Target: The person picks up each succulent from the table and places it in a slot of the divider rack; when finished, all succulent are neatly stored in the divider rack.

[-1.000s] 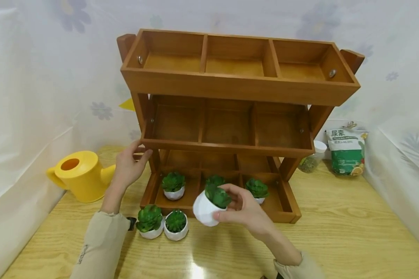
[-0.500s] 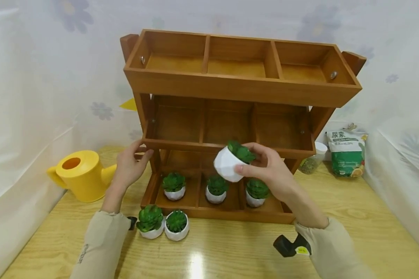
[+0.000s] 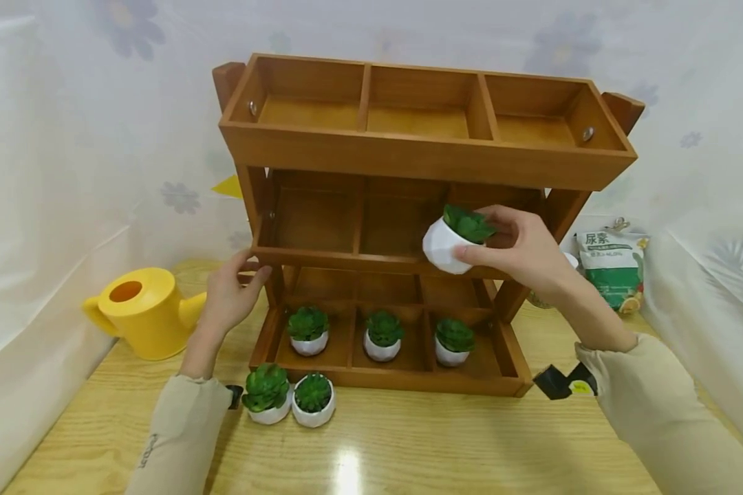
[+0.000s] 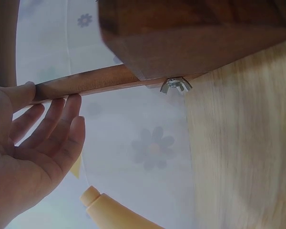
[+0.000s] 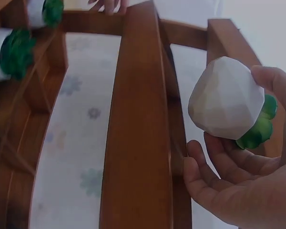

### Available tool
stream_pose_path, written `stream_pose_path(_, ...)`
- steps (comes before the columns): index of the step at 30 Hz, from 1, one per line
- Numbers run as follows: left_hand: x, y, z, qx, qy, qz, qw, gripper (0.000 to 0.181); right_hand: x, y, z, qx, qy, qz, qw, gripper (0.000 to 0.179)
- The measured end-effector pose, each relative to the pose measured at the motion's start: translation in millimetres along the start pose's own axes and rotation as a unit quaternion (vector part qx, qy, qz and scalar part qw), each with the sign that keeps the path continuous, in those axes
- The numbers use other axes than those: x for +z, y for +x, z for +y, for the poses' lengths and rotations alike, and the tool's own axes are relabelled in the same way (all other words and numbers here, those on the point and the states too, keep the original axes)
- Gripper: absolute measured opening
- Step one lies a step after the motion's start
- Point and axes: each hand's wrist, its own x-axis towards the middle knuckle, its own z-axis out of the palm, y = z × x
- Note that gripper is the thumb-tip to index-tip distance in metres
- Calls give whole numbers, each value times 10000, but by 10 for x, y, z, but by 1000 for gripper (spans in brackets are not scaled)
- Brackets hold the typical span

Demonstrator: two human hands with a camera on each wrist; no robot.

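My right hand (image 3: 523, 251) pinches the white faceted pot of a small potted succulent (image 3: 444, 246), thumb in front. The pot is tilted, raised before the right part of the middle tier of a brown wooden plant shelf (image 3: 322, 261). Seen from the right wrist, the pot (image 5: 226, 98) hides part of its green leaves. My left hand (image 3: 234, 292) grips the shelf's left upright; in the left wrist view, thumb and fingertips meet the wooden upright (image 4: 86, 82) from opposite sides. Three potted succulents (image 3: 382, 337) stand in the bottom tier, one per compartment.
Two more potted succulents (image 3: 312, 400) stand on the wooden table (image 3: 421, 440) before the shelf's left front. A yellow watering can (image 3: 142, 313) is at the left. Behind the right forearm are a green-and-white bag (image 3: 613, 268) and a partly hidden jar.
My right hand has lifted the potted succulent up and to the right, from before the bottom tier to the middle tier. My left hand stays on the shelf.
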Motion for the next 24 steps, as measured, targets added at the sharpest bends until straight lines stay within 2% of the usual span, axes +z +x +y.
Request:
stream_pose_path(3,9,2,4,-9,-13,15,10000,39,-121,65,62,52,-582,82,9983,48)
stream_pose_path(6,21,5,6,4,-34,36,10000,39,-241,118,132,146,-913,92,9957,51)
stream_pose_path(13,48,26,-3,45,-23,-3,10000,40,-481,157,272,207,-1153,-89,9931,52)
stream_pose_path(20,24,18,-9,91,34,82,9999,40,-580,325,373,-121,-1517,-610,9865,68)
stream_pose_path(24,21,6,-7,154,30,116,9998,39,-621,429,360,-169,-1799,-1008,9784,76)
